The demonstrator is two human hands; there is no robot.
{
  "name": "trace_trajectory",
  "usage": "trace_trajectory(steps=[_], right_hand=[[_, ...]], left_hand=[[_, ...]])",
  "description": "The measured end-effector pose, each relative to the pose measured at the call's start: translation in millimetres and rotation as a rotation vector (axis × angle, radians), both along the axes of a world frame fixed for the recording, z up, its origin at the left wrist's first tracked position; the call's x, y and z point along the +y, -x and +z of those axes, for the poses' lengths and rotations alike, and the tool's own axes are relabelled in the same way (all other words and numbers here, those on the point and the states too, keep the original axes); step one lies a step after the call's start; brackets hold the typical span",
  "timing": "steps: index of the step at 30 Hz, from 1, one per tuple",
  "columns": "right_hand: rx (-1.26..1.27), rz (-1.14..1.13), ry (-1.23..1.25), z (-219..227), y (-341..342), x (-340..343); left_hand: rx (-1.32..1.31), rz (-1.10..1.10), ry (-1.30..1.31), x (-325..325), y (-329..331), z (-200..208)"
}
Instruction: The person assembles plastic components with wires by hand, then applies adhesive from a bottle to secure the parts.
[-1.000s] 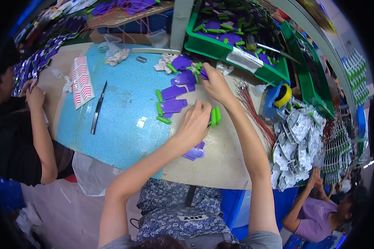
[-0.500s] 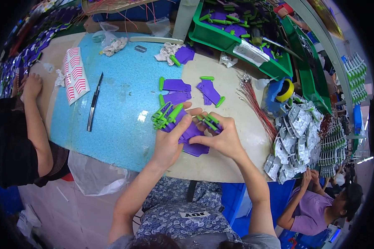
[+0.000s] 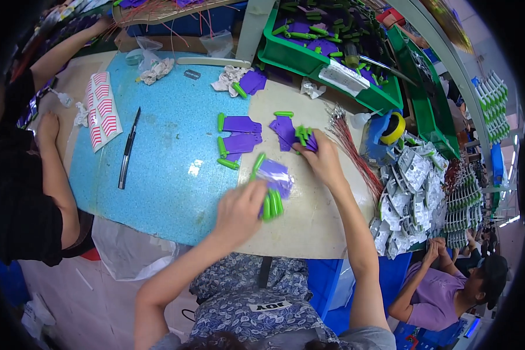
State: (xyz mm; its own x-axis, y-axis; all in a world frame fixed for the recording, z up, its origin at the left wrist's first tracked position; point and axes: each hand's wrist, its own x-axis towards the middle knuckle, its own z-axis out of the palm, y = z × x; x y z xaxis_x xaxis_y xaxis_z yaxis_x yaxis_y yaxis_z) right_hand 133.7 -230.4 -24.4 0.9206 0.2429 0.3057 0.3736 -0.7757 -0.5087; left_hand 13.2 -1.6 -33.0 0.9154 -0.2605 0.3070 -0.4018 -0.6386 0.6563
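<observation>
by the left hand (image 3: 239,209), a blurred bunch of green-ended purple pieces (image 3: 272,204) is pinched, too blurred to count; by the right hand (image 3: 326,160), a second bunch (image 3: 305,137) is pinched. beyond, three green ends are counted in a purple group (image 3: 240,142) on the blue mat (image 3: 169,186). one knife (image 3: 129,149) and one striped sheet (image 3: 103,111) are laid leftward. behind, two green trays (image 3: 289,60) are set beside a metal post (image 3: 254,29).

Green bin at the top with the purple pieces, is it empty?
No, not empty: purple pieces and green ones lie heaped inside the green bin. How deep, I can't tell.
</observation>
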Motion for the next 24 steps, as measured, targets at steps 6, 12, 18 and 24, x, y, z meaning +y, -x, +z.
trace_trajectory(steps=[6, 12, 18, 24], right_hand=[[-0.094, 0.252, 0.007, 52.3, 34.8, -3.7], [0.134, -0.09, -0.363, 74.7, 115.9, 4.9], [0.358, -0.103, -0.673, 50.7, 142.8, 17.3], [0.923, -0.057, -1.244, 70.3, 135.9, 3.5]], left_hand=[[-0.227, -0.105, 0.28, 4.9, -67.0, 55.3], [0.694, -0.136, 0.975, -25.9, -47.7, 28.5], [0.949, 0.013, 1.643, -67.9, -5.0, 30.9], [1.192, -0.274, 1.63, -55.6, -8.1, 24.9]])
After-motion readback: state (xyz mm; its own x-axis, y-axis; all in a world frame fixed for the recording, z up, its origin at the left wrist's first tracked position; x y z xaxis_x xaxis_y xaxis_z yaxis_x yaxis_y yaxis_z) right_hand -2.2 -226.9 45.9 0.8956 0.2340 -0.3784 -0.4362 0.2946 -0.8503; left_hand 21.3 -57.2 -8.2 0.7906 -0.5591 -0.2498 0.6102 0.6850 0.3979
